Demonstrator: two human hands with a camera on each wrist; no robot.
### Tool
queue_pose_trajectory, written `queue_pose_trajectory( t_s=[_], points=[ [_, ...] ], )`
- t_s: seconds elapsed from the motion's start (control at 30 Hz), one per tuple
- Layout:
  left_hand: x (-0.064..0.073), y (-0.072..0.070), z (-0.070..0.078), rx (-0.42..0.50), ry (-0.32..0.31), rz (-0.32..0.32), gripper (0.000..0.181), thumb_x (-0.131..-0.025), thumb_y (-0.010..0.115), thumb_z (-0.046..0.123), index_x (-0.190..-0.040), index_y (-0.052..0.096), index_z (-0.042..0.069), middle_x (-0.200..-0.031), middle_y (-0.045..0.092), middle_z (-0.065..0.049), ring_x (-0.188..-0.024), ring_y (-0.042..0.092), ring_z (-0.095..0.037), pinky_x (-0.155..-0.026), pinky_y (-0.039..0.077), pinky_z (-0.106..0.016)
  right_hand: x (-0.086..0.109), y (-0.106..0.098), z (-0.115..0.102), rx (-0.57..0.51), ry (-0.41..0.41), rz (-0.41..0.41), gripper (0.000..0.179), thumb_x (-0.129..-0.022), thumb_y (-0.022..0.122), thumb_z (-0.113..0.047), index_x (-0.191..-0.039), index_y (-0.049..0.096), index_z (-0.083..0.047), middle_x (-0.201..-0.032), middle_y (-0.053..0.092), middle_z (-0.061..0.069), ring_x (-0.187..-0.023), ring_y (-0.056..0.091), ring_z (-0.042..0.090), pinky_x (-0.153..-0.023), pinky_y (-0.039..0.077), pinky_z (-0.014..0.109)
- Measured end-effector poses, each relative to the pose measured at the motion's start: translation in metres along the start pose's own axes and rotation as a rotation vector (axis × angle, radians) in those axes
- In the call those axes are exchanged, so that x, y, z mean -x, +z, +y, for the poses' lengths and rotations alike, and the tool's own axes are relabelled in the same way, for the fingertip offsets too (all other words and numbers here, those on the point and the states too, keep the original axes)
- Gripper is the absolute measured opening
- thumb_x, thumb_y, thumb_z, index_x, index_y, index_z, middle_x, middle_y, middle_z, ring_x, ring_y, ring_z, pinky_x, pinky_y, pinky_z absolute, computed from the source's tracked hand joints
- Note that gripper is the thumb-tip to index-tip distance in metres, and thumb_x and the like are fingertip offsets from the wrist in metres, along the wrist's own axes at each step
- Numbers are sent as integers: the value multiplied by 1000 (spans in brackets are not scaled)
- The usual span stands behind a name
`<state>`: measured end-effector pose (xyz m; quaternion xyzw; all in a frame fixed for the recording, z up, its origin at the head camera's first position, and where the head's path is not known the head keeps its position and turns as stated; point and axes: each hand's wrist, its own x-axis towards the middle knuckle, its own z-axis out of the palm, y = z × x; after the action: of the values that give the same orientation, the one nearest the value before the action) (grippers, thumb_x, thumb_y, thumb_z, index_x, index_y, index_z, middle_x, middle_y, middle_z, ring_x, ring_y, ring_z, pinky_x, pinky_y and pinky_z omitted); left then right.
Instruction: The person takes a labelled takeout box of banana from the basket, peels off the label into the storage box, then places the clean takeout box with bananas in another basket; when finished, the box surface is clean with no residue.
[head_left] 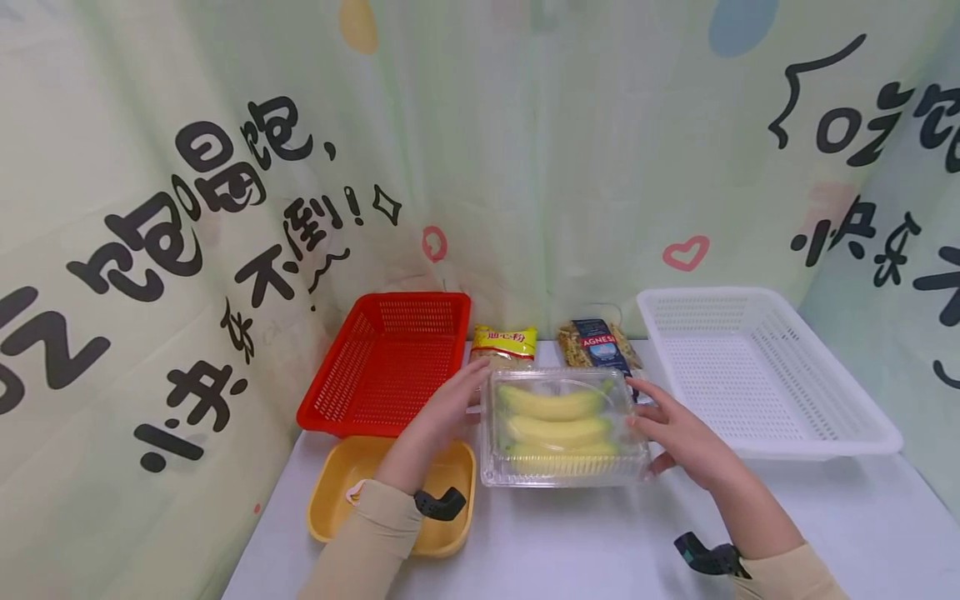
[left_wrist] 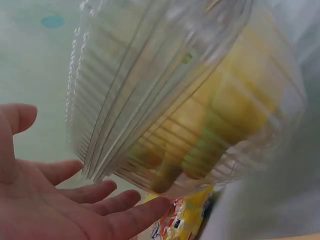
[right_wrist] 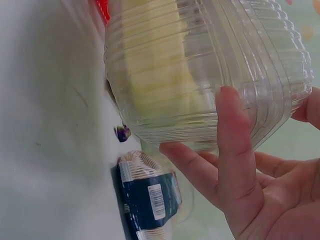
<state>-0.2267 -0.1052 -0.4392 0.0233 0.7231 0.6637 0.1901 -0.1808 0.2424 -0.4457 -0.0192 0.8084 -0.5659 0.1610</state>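
A clear plastic clamshell box (head_left: 564, 479) with several yellow bananas (head_left: 555, 432) inside is held above the white table, between both hands. The left hand (head_left: 442, 408) is at its left side. In the left wrist view its fingers (left_wrist: 120, 202) are extended and touch or nearly touch the box's ribbed edge, the thumb apart. At the right end, the right hand (head_left: 686, 433) grips the box. The right wrist view shows one finger (right_wrist: 232, 135) on the rim and others low on the side and at the lid's edge.
A red basket (head_left: 375, 367) stands at back left, a white basket (head_left: 735, 375) at right. A yellow tub (head_left: 330, 492) sits under the left forearm, a small item inside. Behind the box are a yellow-topped pasta bag (head_left: 504, 342) and a dark-blue labelled pasta bag (head_left: 596, 343).
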Motion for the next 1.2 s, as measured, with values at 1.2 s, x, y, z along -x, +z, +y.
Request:
queue_pose_trajectory(
  t_s=[1.2],
  points=[
    [-15, 5, -14, 34, -42, 7, 57, -93, 61, 50, -142, 48, 25, -139, 50, -8, -112, 58, -32, -84, 59, -50, 6, -11, 0, 83, -16, 24, 75, -99, 47, -54, -159, 18, -20, -159, 26, 24, -133, 43, 47, -86, 58, 47]
  ],
)
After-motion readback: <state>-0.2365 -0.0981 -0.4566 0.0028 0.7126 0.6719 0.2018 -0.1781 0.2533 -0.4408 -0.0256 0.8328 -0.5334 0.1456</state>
